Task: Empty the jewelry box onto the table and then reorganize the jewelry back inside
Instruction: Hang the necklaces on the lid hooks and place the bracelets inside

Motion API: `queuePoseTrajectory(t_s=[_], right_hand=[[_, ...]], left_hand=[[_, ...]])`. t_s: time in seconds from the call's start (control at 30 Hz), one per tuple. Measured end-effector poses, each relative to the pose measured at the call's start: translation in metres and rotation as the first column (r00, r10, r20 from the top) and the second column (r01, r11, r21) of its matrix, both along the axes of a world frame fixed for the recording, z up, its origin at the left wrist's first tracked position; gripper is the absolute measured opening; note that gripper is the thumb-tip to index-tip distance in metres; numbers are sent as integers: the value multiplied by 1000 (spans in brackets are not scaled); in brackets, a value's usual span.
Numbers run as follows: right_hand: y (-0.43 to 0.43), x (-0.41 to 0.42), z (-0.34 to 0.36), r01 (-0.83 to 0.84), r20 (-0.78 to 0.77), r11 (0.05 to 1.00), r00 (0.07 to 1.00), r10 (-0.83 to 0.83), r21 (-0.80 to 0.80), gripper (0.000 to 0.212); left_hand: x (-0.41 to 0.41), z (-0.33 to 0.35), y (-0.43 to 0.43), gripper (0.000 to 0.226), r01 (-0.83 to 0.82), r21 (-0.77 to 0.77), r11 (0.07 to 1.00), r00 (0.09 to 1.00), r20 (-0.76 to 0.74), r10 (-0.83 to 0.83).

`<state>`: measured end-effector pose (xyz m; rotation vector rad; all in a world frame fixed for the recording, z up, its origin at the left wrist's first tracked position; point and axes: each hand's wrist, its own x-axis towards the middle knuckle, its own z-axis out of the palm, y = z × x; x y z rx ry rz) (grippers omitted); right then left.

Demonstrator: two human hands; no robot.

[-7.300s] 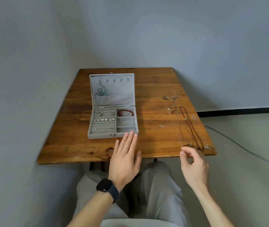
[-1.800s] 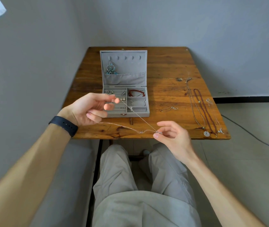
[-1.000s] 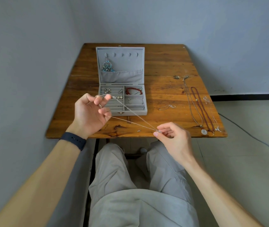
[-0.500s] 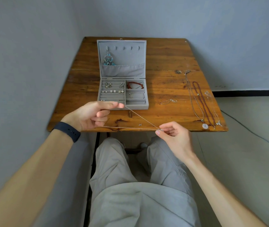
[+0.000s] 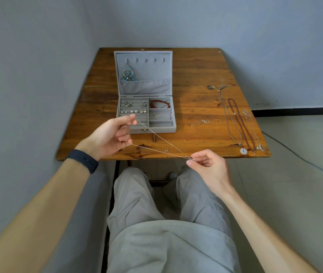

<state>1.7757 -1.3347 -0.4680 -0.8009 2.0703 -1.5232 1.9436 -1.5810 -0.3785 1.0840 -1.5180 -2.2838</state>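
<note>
A thin silver chain necklace (image 5: 162, 146) is stretched in two strands between my hands, above the table's front edge. My left hand (image 5: 110, 137) pinches one end just in front of the grey jewelry box (image 5: 173, 126). My right hand (image 5: 208, 166) pinches the other end past the table's front edge. The box stands open on the wooden table (image 5: 196, 75); earrings (image 5: 135, 111) sit in its ring rolls, a red bead bracelet (image 5: 159, 104) in a right compartment, and a turquoise pendant (image 5: 128, 74) hangs in the lid.
Several long necklaces lie on the table's right side, among them a dark red bead string (image 5: 241, 125) and a chain with a round white pendant (image 5: 243, 151). A small silver chain (image 5: 199, 122) lies right of the box. A cable (image 5: 302, 157) runs over the floor.
Seven seconds ago both hands were empty at the table's front edge. Since then they picked up the silver chain and hold it stretched; in the last half second the left hand rose slightly toward the box.
</note>
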Motion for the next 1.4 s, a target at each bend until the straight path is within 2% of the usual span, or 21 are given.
queuePoseTrajectory(t_s=[0.1,0.2,0.37,0.5,0.67,0.8,0.97,1.13,1.27,1.4], right_hand=[[2,-2,1,-28,37,1000,999,28,3,17],[2,-3,3,-60,100,998,993,61,-15,18],[1,-2,7,-75,249,996,965,85,-48,23],[-6,-2,12,-117,372,988,917,146,-99,25],[-15,-2,18,-136,370,984,914,169,-114,24],[-18,-5,15,-98,310,992,943,117,-76,19],[-33,-21,13,-104,7,993,995,104,47,12],[-59,-43,32,-94,-196,993,975,108,78,11],[-77,-59,38,-111,-382,989,913,141,98,19],[-95,-66,36,-147,-391,986,905,168,82,16]], left_hand=[[-2,-1,-1,24,-5,-95,995,999,43,9],[-4,1,-5,29,4,-262,965,997,75,16],[-18,11,-17,25,32,-584,811,989,135,59],[-36,28,-31,22,-13,-669,744,994,74,84],[-63,44,-36,22,-34,-742,669,994,43,99],[-81,50,-34,23,-26,-757,653,994,47,94],[-100,61,-42,23,1,-790,613,992,80,101],[-112,82,-61,24,-18,-794,607,988,80,134],[-120,91,-76,23,-38,-801,597,987,65,150],[-127,97,-89,23,-29,-829,559,984,74,160]])
